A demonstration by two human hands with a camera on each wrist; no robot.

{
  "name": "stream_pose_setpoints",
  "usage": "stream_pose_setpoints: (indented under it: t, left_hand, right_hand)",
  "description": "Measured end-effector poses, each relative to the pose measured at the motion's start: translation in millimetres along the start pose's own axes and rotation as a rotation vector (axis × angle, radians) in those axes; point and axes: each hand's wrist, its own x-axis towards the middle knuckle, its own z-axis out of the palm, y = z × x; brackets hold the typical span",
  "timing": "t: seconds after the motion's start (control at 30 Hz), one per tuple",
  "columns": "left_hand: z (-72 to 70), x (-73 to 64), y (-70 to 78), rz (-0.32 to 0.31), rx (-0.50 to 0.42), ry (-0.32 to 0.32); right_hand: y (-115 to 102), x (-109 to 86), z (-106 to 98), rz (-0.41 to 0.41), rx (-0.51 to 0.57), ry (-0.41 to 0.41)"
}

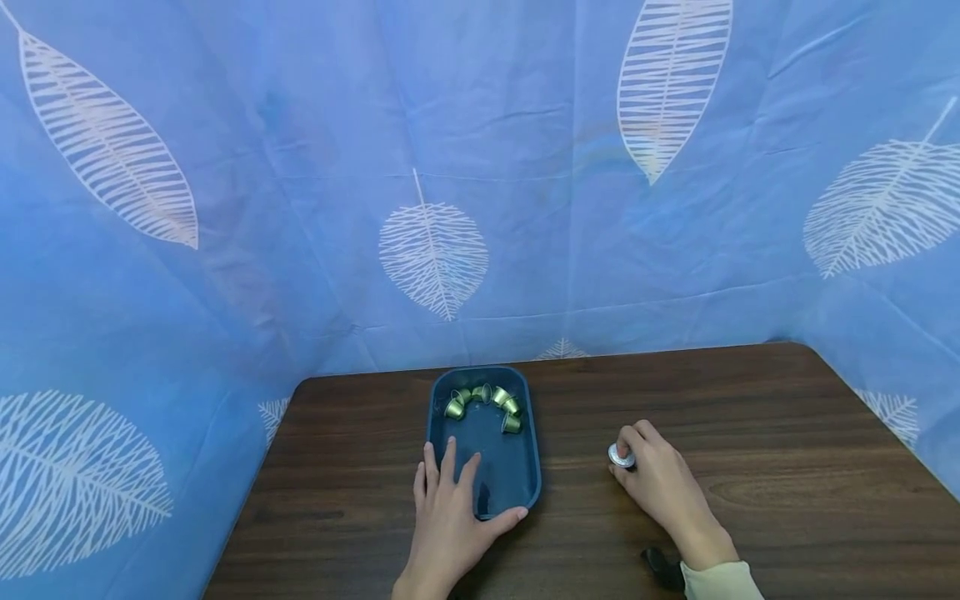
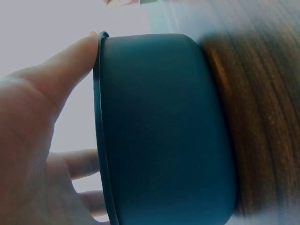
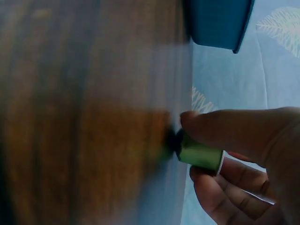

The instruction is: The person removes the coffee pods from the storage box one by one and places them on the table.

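Note:
A dark blue tray (image 1: 534, 467) sits on the table, with several green coffee capsules (image 1: 500, 397) along its far end. My left hand (image 1: 448, 525) spreads over the tray's near left corner, its thumb (image 2: 77, 58) touching the rim in the left wrist view and its fingers reaching forward over the left side. To the right of the tray, my right hand (image 1: 663, 479) pinches another green coffee capsule (image 3: 200, 154) between thumb and fingers. From the head view its silver lid (image 1: 621, 456) faces up. In the right wrist view the capsule's narrow end is right at the tabletop.
The dark brown wooden table (image 1: 360, 467) has its far edge against a blue cloth (image 1: 510, 250) with white leaf prints. Beside my right wrist lies a black object (image 1: 662, 568). The tray's raised walls (image 2: 164, 126) surround the loose capsules.

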Motion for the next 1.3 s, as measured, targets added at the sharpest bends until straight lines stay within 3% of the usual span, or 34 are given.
stream_pose_setpoints:
  t: [0.2, 0.57, 0.8, 1.3]
  left_hand:
    - [-0.2, -0.1, -0.9, -0.006, -0.001, -0.011]
    - [-0.4, -1.7, -1.7, 0.003, -0.018, 0.000]
    - [-1.2, -3.6, -0.8, 0.023, -0.029, 0.008]
    - [0.7, 0.1, -1.1, -0.039, -0.086, -0.010]
  right_hand:
    - [-1.1, 1.4, 6.1, -0.037, 0.018, 0.064]
    - [-1.0, 7.8, 2.9, -0.045, 0.020, 0.052]
    - [5.6, 15.6, 4.8, -0.082, 0.021, 0.084]
    - [33.1, 51.4, 11.7, 0.035, 0.068, 0.014]
